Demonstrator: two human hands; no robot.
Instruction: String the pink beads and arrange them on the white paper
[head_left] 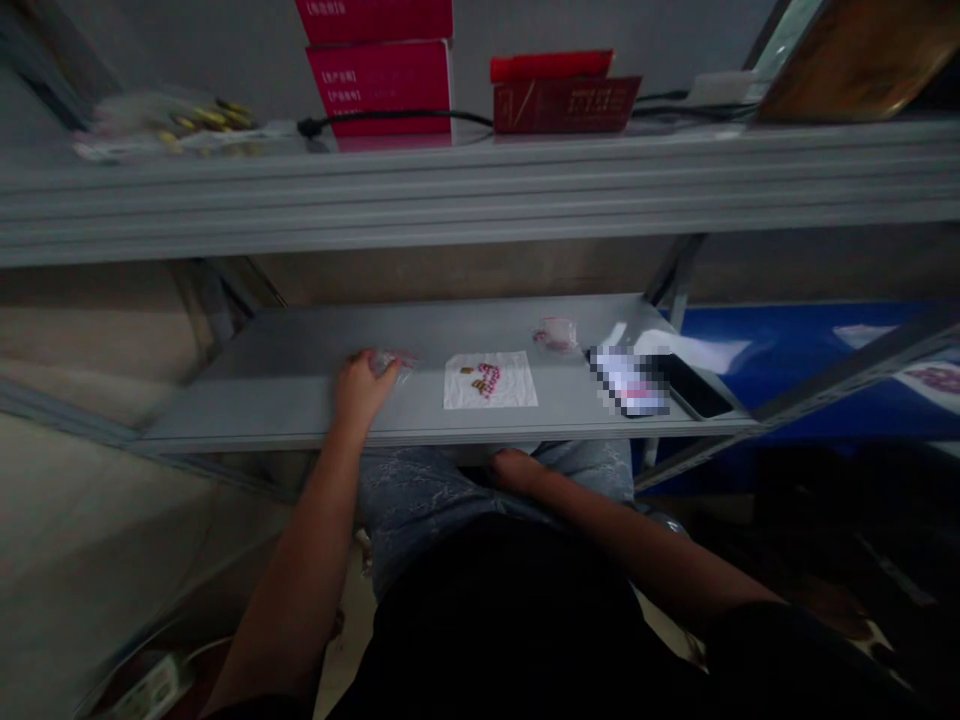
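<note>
Just left of center in the frame, the left hand (361, 390) reaches up onto the gray shelf (300, 385), its forearm slanting from the lower left and passing over the shelf's front edge. The thumb points to the right and the fingers bend forward, both against a small clear bag (396, 362) with pinkish contents (the hand and bag are blurred, so I cannot tell whether the fingers grip it or only press on it). The bag lies at the hand's right side, on the shelf.

The right hand (517, 471) is below the shelf's front edge, near the middle of the frame, over the jeans (416, 500). Its forearm comes in from the lower right, elbow out, and the back of the hand faces up; the fingers are turned under, and I cannot tell how tightly they are closed.

Between the two bags, at the frame's center, a white sheet (459, 392) bears pink beads (490, 378) and gold-colored pieces (478, 384). The second small bag (556, 334) lies up and right of it, with a dark phone (697, 388) farther right.
</note>
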